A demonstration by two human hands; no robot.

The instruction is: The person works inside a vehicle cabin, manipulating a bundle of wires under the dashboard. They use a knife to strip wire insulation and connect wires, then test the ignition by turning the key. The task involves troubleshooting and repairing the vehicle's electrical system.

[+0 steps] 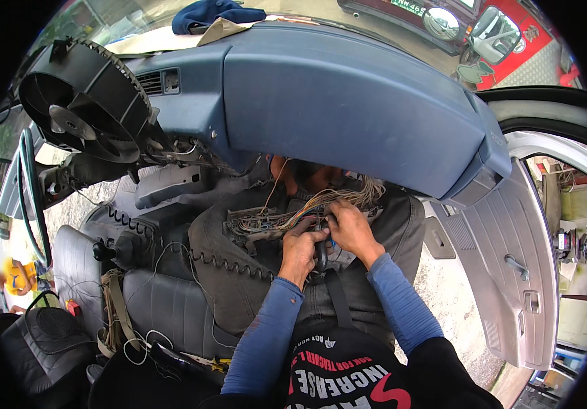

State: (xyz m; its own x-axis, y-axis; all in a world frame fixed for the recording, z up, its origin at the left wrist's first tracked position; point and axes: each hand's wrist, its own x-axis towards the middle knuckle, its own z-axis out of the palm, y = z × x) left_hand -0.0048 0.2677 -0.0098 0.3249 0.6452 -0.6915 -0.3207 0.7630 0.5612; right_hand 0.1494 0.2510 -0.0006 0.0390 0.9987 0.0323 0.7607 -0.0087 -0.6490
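Observation:
A bundle of thin multicoloured wires lies across my lap, its pale strands fanning out at the right end. My left hand is closed at the near edge of the bundle, thumb pointing right; what its fingertips hold is hidden. My right hand pinches wires from the right side, close to the left thumb. A dark, handle-like piece stands just below the two thumbs, and I cannot tell which hand, if either, grips it. From the left, a black coiled cord runs over my leg towards it.
The blue dashboard spans the space ahead. A black round fan-like assembly stands at upper left. The gear lever and grey seat are left, with loose cables. An open grey car door is right. A blue cap rests atop the dash.

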